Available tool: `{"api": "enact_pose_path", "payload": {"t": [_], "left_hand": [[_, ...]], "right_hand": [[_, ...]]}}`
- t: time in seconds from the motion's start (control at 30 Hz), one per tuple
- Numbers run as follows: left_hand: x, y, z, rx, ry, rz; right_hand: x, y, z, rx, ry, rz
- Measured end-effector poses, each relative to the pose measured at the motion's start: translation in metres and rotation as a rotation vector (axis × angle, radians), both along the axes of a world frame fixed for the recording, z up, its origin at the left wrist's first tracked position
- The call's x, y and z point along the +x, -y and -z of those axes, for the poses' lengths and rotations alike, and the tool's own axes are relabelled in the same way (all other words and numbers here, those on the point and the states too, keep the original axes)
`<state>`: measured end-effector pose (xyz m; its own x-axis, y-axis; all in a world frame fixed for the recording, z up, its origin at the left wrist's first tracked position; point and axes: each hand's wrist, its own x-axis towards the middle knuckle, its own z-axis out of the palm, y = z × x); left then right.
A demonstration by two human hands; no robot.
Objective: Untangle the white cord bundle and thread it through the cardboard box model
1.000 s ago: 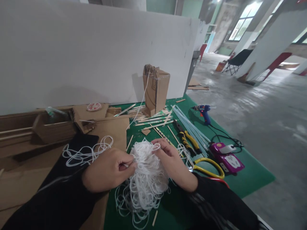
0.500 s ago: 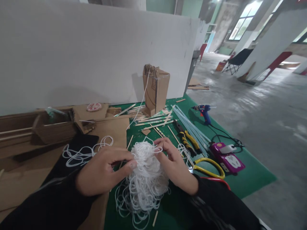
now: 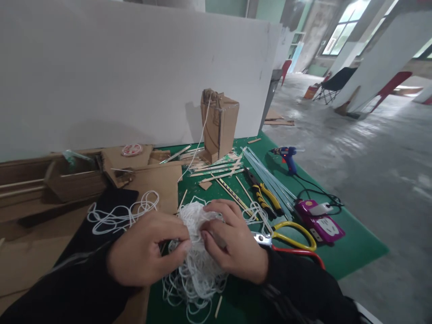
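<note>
A tangled heap of white string (image 3: pixel 199 270) lies on the green table top in front of me. My left hand (image 3: pixel 150 247) is at its left side, thumb and index finger pinched on strands at the edge. My right hand (image 3: pixel 236 243) reaches over the heap from the right, with its fingers curled and the fingertips closed on strands near the middle. Exactly which strands each hand holds is hidden. Loops of white string (image 3: pixel 114 218) lie to the left of my left hand. Another small tangle of string (image 3: pixel 258 215) sits beyond my right hand.
Scissors (image 3: pixel 293 236), pliers (image 3: pixel 265 193), clear glue sticks (image 3: pixel 266 173), a glue gun (image 3: pixel 286 157) and a purple power strip (image 3: pixel 320 222) lie to the right. A cardboard tower (image 3: pixel 221 128) stands among wooden sticks at the back. A cardboard structure (image 3: pixel 50 180) fills the left.
My right hand has moved left and slightly down, from the heap's right edge onto its middle. The scissors' pivot now shows more. My left hand has shifted slightly downward.
</note>
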<state>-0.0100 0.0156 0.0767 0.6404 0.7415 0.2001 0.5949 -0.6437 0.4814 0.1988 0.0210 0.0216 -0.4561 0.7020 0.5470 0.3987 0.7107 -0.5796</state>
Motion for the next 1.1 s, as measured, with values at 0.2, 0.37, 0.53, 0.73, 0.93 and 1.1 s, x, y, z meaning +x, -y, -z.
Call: {"api": "enact_pose_path", "payload": {"t": [0.2,0.37,0.53,0.73,0.93,1.1], "left_hand": [[-0.002,0.000,0.004,-0.043,-0.066,0.086],[-0.004,-0.001,0.007,-0.016,-0.097,0.100],[-0.005,0.000,0.009,-0.007,-0.103,0.099],[-0.004,0.001,0.008,-0.013,-0.105,0.108],[0.000,0.002,0.009,-0.014,-0.082,0.129],[0.004,0.004,0.010,-0.003,-0.083,0.143]], "right_hand": [[-0.006,-0.005,0.010,0.011,0.050,0.070],[-0.008,-0.004,0.014,-0.022,0.108,0.063],[-0.005,-0.003,0.013,-0.052,0.152,-0.004],[-0.005,-0.003,0.013,-0.020,0.196,-0.020],[-0.010,-0.003,0.019,-0.010,0.244,0.053],[-0.014,-0.003,0.021,0.011,0.256,0.100]]}}
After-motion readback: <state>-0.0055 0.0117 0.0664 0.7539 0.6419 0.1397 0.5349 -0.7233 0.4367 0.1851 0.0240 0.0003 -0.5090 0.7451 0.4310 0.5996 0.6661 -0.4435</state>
